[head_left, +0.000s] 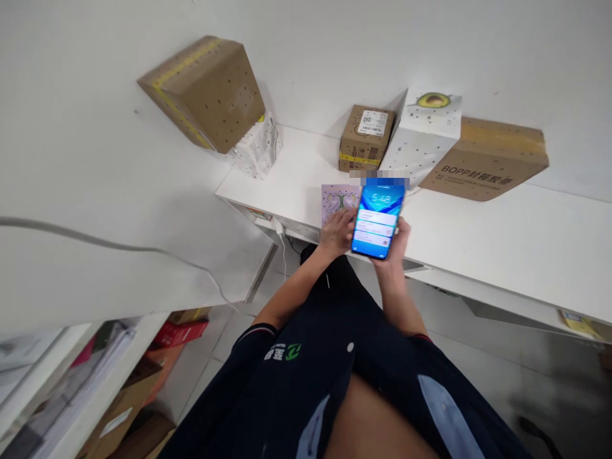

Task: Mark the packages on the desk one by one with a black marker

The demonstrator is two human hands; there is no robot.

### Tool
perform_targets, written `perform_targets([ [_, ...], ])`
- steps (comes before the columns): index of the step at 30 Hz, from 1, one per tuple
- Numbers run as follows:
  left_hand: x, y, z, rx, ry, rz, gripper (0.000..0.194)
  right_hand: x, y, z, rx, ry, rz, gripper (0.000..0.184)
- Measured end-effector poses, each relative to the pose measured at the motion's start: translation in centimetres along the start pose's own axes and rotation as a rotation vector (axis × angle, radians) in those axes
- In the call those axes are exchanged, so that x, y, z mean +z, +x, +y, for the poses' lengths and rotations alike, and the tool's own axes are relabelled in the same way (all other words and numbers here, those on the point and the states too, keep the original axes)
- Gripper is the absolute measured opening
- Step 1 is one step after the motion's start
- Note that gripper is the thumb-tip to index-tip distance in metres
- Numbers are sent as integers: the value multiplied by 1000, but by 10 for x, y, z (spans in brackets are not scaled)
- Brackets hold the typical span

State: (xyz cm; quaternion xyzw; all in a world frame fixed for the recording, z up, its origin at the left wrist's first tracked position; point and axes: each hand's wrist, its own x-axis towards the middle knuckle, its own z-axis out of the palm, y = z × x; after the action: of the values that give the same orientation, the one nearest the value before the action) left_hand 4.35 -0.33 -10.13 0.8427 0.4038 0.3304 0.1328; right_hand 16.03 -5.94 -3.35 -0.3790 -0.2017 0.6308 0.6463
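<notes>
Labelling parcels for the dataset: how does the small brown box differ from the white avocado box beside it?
The small brown box is plain cardboard, squat, with a white shipping label on top and yellow tape low on its front. The white avocado box is taller, white with dark specks, an avocado picture on top. Both stand on the white table against the wall, side by side.

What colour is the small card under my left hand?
Pale lilac-pink card with a green tree-like design, seen in the head view, partly under the left hand.

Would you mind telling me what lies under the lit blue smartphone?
The right hand holds the lit blue smartphone from beneath. The left hand rests on a pale pink patterned card on the white table. The phone hides the card's right edge.
</notes>
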Motion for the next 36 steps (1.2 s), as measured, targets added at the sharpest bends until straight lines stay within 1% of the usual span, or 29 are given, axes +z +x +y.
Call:
perform_targets([
  [2,-8,3,-6,65,93,-11,41,-27,1,-20,-166,-169,111,70],
  [3,-10,4,-6,96,146,-12,41,-42,3,-29,-255,-299,195,68],
  [5,-12,5,-3,138,245,2,41,-74,6,-40,-416,-668,442,59],
  [7,-12,5,0,154,284,21,40,-104,8,-45,-480,-1134,607,57],
  [9,-12,4,1,164,291,23,39,-126,10,-44,-451,-1511,696,58],
  [10,-13,4,0,163,288,18,38,-133,10,-43,-414,-1648,726,58],
  [12,-16,3,-3,135,281,11,37,-142,11,-40,-323,-1828,755,59],
  [15,-26,2,-11,20,275,17,35,-148,14,-37,-221,-1955,723,60],
  [19,-41,0,-28,-221,283,42,35,-156,20,-33,-176,-1964,698,57],
  [22,-51,2,-43,-378,298,51,40,-157,30,-26,-246,-1948,692,56],
  [24,-56,7,-55,-469,294,57,44,-147,38,-17,-345,-1916,620,52],
  [25,-58,12,-61,-497,286,58,45,-139,43,-11,-396,-1896,555,51],
  [27,-61,23,-76,-502,257,50,46,-117,52,4,-471,-1874,385,50],
  [29,-62,37,-91,-473,222,30,46,-93,58,20,-473,-1889,204,50],
  [30,-62,46,-99,-466,206,18,47,-82,60,28,-449,-1909,154,50],
  [31,-62,55,-107,-473,192,10,47,-73,60,35,-420,-1937,126,50],
  [33,-60,75,-121,-505,166,1,49,-62,59,48,-383,-1994,119,48],
  [36,-53,107,-137,-528,128,-30,54,-60,56,61,-434,-2040,143,48],
])
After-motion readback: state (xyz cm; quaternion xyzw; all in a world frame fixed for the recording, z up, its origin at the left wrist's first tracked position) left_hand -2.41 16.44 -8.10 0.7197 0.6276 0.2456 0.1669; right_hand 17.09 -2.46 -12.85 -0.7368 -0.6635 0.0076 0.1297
